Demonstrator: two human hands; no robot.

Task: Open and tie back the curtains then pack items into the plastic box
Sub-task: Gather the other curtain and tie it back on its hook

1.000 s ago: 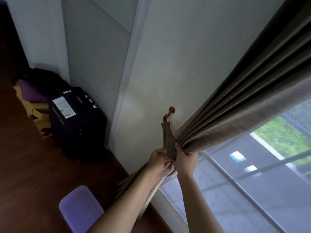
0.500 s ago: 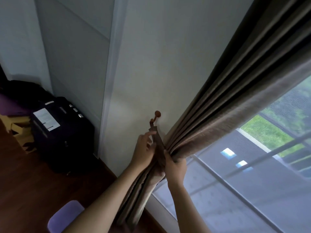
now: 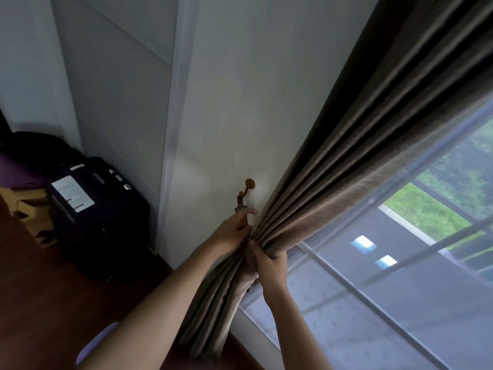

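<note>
A brown pleated curtain (image 3: 360,161) hangs from the upper right and is gathered into a bundle against the wall. My right hand (image 3: 269,260) grips the bundle from the window side, fingers curled round the folds. My left hand (image 3: 234,229) pinches the brown tieback band (image 3: 241,206) on the wall side of the bundle. The band's upper end hangs from a brown round-headed wall hook (image 3: 246,188) just above my hands. Below my hands the curtain's lower part (image 3: 213,311) drops loose toward the floor. No plastic box is in view.
A dark suitcase (image 3: 98,212) with a white label stands at the left against the wardrobe. Cardboard pieces (image 3: 34,212) lie beside it on the wooden floor. A purple stool (image 3: 93,345) sits at the bottom left. The window (image 3: 400,289) with a mesh screen fills the lower right.
The curtain bundle has been pulled in closer to the wall hook. My left hand rose from below the bundle up to the tieback band near the hook. The view shifted left.
</note>
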